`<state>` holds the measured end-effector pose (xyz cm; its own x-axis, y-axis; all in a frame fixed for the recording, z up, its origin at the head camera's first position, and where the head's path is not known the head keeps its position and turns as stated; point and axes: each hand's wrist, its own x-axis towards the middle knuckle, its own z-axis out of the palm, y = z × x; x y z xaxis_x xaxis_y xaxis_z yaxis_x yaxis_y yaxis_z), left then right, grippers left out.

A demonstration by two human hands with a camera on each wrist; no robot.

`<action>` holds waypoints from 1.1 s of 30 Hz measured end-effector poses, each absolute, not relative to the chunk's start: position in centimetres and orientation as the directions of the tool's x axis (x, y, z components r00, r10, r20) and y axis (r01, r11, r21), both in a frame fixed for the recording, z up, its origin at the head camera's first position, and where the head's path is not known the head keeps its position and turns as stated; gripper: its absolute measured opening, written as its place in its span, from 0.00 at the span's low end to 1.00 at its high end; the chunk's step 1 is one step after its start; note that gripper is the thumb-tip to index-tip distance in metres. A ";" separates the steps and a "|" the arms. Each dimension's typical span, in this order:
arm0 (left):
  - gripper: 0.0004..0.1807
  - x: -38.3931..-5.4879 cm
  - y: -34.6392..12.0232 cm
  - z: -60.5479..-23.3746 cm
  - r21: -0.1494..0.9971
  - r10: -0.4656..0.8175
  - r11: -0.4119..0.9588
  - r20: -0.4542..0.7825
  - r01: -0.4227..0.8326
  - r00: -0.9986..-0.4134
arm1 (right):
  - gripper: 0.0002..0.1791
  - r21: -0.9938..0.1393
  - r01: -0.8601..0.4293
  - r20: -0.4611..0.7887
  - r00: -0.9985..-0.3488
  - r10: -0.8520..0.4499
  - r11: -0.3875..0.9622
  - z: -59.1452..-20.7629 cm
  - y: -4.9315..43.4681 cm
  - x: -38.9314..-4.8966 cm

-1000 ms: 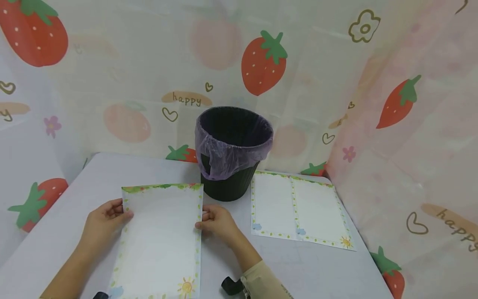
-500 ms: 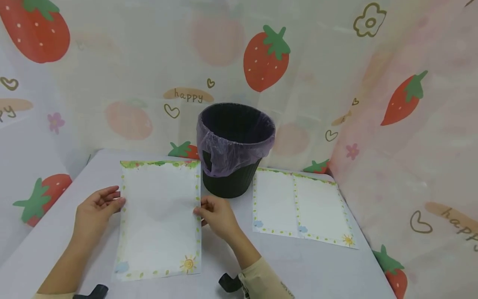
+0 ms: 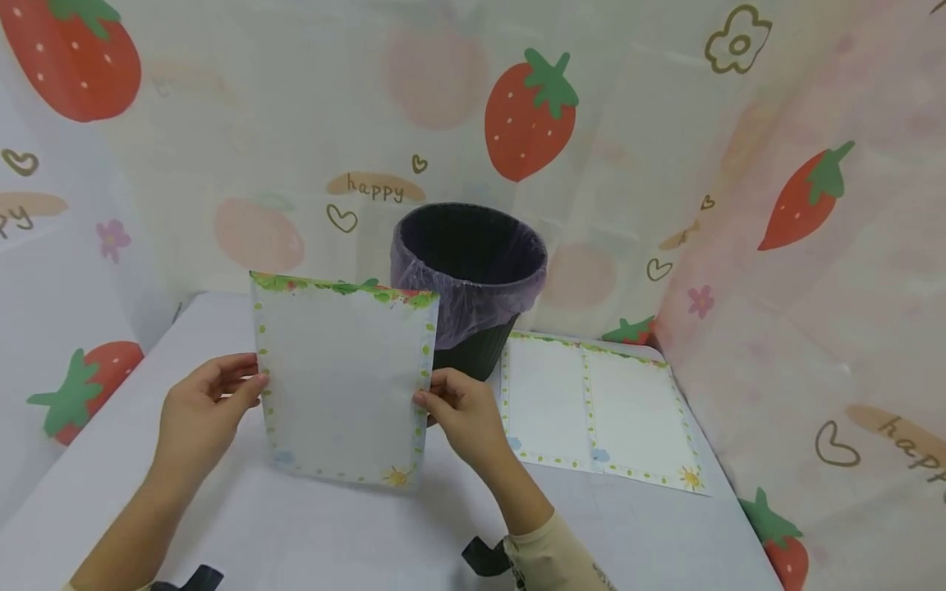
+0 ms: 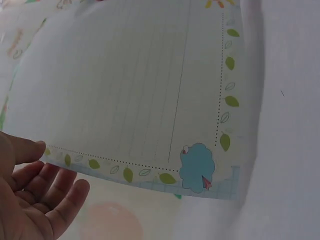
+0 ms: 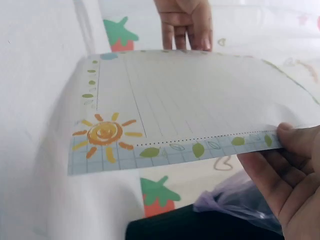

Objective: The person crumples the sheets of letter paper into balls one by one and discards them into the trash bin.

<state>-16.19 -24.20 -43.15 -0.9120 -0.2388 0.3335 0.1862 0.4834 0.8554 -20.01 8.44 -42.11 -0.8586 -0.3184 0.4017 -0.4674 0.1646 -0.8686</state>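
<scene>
A sheet of lined stationery paper (image 3: pixel 343 377) is held up over the table, its top edge raised, with a leafy border, a blue cloud and a sun in the lower corners. My left hand (image 3: pixel 210 410) pinches its left edge between thumb and fingers; the left wrist view shows that thumb (image 4: pixel 30 150) on the face and the fingers behind. At the opposite edge my right hand (image 3: pixel 466 414) pinches the sheet likewise, its thumb (image 5: pixel 297 137) on top in the right wrist view. The sheet's top right corner overlaps the bin in the head view.
A black bin (image 3: pixel 476 353) with a purple liner (image 3: pixel 473 308) stands at the back of the white table (image 3: pixel 332 542). Two similar sheets (image 3: pixel 547 402) lie side by side at the right. A strawberry-printed curtain (image 3: pixel 628 123) encloses the back and sides.
Both hands have lifted the sheet up off the table and carried it forward, lately a little to the right. Its lower edge is now in the air. The bin and the two other sheets stay put.
</scene>
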 end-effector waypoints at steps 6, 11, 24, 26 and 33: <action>0.24 -15.9 -21.8 -41.2 0.830 -0.168 0.498 0.376 0.251 -0.911 | 0.05 -0.838 -0.518 0.465 -0.842 -0.272 0.171 -40.9 10.9 -19.6; 0.32 -15.6 -19.8 -39.6 0.842 -0.060 0.447 0.366 0.303 -0.929 | 0.07 -0.858 -0.492 0.456 -0.862 -0.223 0.147 -40.0 12.8 -19.6; 0.55 -16.2 -13.5 -38.2 0.917 0.190 0.315 0.193 0.246 -0.963 | 0.09 -0.905 -0.418 0.400 -0.899 -0.181 0.077 -39.6 13.8 -19.0; 0.52 -16.2 -12.9 -38.1 0.935 0.192 0.264 0.190 0.237 -0.963 | 0.10 -0.906 -0.416 0.401 -0.902 -0.161 0.075 -39.7 13.7 -19.0; 0.38 -16.0 -11.7 -38.2 0.978 0.158 0.102 0.167 0.184 -0.973 | 0.21 -0.840 -0.477 0.488 -0.873 -0.025 0.259 -39.9 12.8 -18.6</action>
